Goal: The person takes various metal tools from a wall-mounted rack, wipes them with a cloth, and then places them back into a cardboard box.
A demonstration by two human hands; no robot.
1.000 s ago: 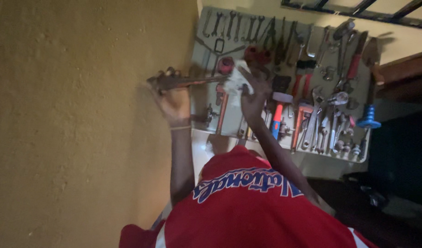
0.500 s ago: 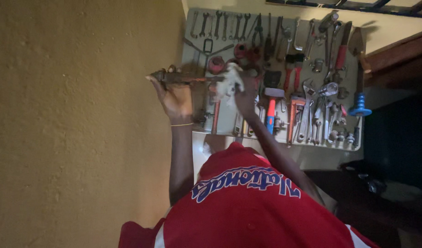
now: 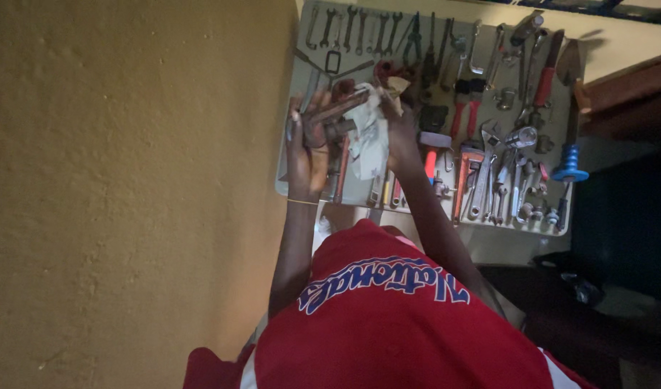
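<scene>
Over the tool board (image 3: 302, 189), left hand (image 3: 307, 155) is clenching a rusty pipe wrench (image 3: 335, 115) while right hand (image 3: 397, 133) is gripping a white rag (image 3: 368, 140), wiping; the wrench probably needs turning next.

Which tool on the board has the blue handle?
The chisel-like tool at the board's far right edge; its flared handle guard is blue, while nearby handles are red or bare metal.

both hands (image 3: 309, 148) raised, fingers closed

Rusty brown wrench (image 3: 329, 115); white cloth (image 3: 370, 137); red shirt (image 3: 395, 324), blue lettering; ochre wall (image 3: 129, 194).
</scene>
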